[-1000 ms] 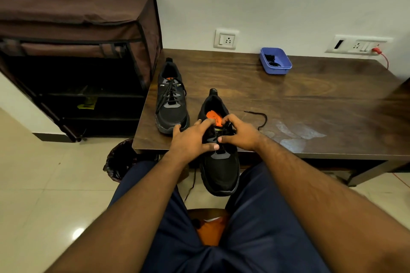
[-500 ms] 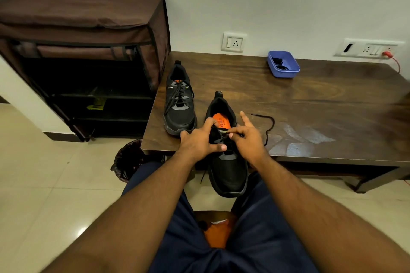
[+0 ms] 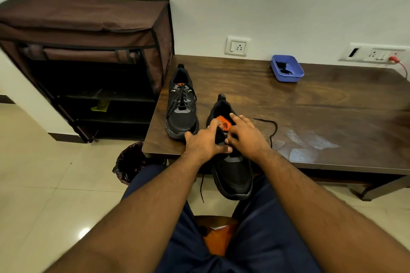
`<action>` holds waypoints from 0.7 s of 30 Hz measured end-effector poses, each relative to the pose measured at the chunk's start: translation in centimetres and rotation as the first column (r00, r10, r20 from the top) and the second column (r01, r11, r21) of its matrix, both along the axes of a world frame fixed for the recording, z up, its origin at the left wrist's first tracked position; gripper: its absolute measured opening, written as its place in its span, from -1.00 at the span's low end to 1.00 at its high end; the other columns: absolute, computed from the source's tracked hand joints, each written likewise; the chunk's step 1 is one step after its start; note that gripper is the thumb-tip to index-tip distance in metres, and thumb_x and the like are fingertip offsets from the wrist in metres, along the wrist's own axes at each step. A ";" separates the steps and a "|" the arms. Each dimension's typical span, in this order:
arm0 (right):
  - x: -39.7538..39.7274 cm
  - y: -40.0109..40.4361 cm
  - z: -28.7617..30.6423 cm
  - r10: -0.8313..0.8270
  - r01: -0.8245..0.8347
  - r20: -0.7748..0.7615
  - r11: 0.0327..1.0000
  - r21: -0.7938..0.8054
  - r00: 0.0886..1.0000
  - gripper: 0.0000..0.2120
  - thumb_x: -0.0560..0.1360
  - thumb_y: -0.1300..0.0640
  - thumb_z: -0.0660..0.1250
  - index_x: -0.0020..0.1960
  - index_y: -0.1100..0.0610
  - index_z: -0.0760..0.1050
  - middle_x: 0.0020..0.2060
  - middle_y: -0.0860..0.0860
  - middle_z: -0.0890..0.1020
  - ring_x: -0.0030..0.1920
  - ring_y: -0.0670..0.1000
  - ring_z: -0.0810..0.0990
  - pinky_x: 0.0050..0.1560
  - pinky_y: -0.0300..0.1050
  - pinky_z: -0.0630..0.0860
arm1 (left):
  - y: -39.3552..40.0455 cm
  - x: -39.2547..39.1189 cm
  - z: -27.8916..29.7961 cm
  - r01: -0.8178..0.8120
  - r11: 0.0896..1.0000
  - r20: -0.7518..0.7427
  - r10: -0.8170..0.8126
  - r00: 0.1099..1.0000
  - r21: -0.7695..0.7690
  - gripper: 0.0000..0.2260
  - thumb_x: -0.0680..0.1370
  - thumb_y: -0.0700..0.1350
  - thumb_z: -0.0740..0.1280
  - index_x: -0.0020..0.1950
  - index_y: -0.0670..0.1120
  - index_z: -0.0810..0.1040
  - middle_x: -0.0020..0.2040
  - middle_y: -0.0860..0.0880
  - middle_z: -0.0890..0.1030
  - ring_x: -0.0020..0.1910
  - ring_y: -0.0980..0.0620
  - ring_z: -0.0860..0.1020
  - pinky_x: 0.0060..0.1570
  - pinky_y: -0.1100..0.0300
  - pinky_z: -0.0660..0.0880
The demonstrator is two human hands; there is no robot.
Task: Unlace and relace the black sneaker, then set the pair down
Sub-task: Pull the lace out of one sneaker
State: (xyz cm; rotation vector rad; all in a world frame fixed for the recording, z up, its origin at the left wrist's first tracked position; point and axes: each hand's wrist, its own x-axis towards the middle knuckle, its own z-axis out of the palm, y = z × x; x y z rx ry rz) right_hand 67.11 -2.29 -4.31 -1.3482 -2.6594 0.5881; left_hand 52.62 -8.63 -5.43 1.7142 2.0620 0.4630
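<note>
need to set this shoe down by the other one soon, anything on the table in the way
Nothing visible: the table between the held sneaker and the laced sneaker is bare. The loose lace lies on the other side.

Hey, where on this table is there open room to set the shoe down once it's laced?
The widest bare stretch of the table lies between the blue tray and the loose lace end, running to the right edge. It's crowded at the front-left corner: the laced sneaker, the sneaker being worked on and both hands sit close together.

The near black sneaker (image 3: 233, 173) overhangs the table's near edge, its lace (image 3: 271, 127) trailing right. The laced sneaker (image 3: 181, 108) stands far left.
</note>
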 end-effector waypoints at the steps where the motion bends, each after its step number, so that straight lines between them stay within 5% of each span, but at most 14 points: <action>1: 0.3 0.2 -0.1 -0.009 0.007 -0.074 0.999 -0.033 0.997 -0.87 0.55 0.06 0.32 -0.10 0.10 0.55 0.56 0.01 0.13 0.54 0.09 0.08 0.46 0.07 0.21 | -0.1 0.0 0.0 -0.004 1.000 0.007 0.004 1.000 -0.003 -0.40 0.38 0.28 0.44 0.26 0.14 0.23 0.18 0.06 0.60 0.17 -0.07 0.54 0.09 -0.09 0.23; 3: 1.2 0.2 0.0 -0.152 0.120 -0.352 0.987 -0.111 0.924 -0.86 0.57 0.14 0.30 -0.17 0.09 0.49 0.54 0.05 0.18 0.50 0.06 0.19 0.40 0.02 0.28 | 0.0 -0.1 0.2 -0.013 1.000 0.030 0.014 0.999 -0.012 -0.42 0.37 0.27 0.45 0.23 0.15 0.24 0.18 0.07 0.59 0.16 -0.07 0.53 0.10 -0.09 0.22; 5: 2.4 -0.3 0.3 -0.420 0.364 -0.599 0.905 -0.221 0.681 -0.83 0.58 0.17 0.29 -0.19 0.05 0.44 0.49 0.06 0.24 0.45 0.03 0.29 0.31 -0.10 0.30 | 0.1 -0.1 0.3 -0.021 0.999 0.051 0.022 0.998 -0.026 -0.42 0.35 0.27 0.46 0.20 0.16 0.24 0.19 0.08 0.58 0.16 -0.07 0.52 0.12 -0.10 0.22; 7: 3.6 -1.0 0.1 -0.554 0.501 -0.642 0.815 -0.290 0.530 -0.85 0.58 0.21 0.28 -0.15 0.04 0.44 0.46 0.09 0.25 0.42 0.09 0.33 0.25 -0.17 0.28 | 0.1 -0.1 0.3 -0.023 0.999 0.045 0.024 0.999 -0.038 -0.42 0.35 0.27 0.46 0.20 0.15 0.24 0.19 0.06 0.57 0.16 -0.07 0.52 0.13 -0.11 0.22; 9: 4.1 -1.5 -0.2 -0.510 0.504 -0.539 0.846 -0.173 0.670 -0.86 0.53 0.21 0.35 0.07 0.06 0.50 0.52 0.08 0.13 0.47 0.14 0.24 0.29 -0.09 0.27 | 0.2 0.1 0.3 -0.022 0.999 0.022 0.023 0.999 -0.037 -0.41 0.35 0.28 0.46 0.21 0.15 0.23 0.20 0.06 0.58 0.17 -0.08 0.53 0.14 -0.12 0.22; 12: 2.7 -1.3 -0.1 -0.192 0.224 -0.256 0.969 0.104 0.948 -0.54 0.51 0.14 0.38 0.38 -0.05 0.41 0.57 0.01 -0.02 0.55 0.14 -0.02 0.46 0.13 0.15 | 0.2 0.3 0.5 -0.028 0.999 -0.009 0.027 1.000 -0.040 -0.41 0.37 0.27 0.46 0.23 0.14 0.23 0.18 0.06 0.59 0.17 -0.07 0.53 0.11 -0.10 0.22; 16: -0.1 -0.7 0.9 -0.023 -0.002 0.158 0.988 0.157 0.987 -0.74 0.54 0.03 0.31 0.23 -0.08 0.56 0.58 -0.01 -0.03 0.56 0.15 -0.16 0.51 0.23 -0.01 | 0.1 0.4 0.8 -0.018 0.998 -0.016 0.017 1.000 -0.055 -0.41 0.38 0.26 0.46 0.23 0.12 0.23 0.16 0.06 0.59 0.17 -0.08 0.53 0.08 -0.10 0.20; 19: -0.1 0.4 0.6 -0.096 0.099 -0.118 0.995 0.020 0.988 -0.91 0.50 0.11 0.38 -0.04 0.04 0.66 0.55 -0.03 0.15 0.55 0.08 0.06 0.49 0.13 0.13 | 0.1 0.3 1.0 -0.024 0.997 -0.002 0.024 1.000 -0.075 -0.40 0.37 0.26 0.47 0.24 0.13 0.24 0.17 0.06 0.58 0.17 -0.07 0.52 0.16 -0.14 0.23; 20: 0.3 0.7 0.8 -0.223 0.214 -0.316 0.975 -0.063 0.922 -0.93 0.49 0.18 0.39 -0.09 0.10 0.66 0.52 0.00 0.23 0.50 0.06 0.20 0.46 0.08 0.22 | 0.2 0.3 0.9 -0.027 0.996 0.006 0.027 1.000 -0.086 -0.40 0.36 0.25 0.47 0.24 0.13 0.24 0.17 0.06 0.58 0.17 -0.08 0.52 0.18 -0.17 0.23; 21: 0.8 0.9 1.2 -0.405 0.362 -0.513 0.913 -0.188 0.757 -0.93 0.50 0.23 0.38 -0.10 0.16 0.65 0.47 0.02 0.34 0.42 0.03 0.34 0.41 0.02 0.31 | 0.2 0.3 0.9 -0.030 0.995 0.014 0.031 0.999 -0.095 -0.40 0.36 0.26 0.47 0.23 0.13 0.24 0.17 0.06 0.58 0.17 -0.08 0.52 0.21 -0.19 0.23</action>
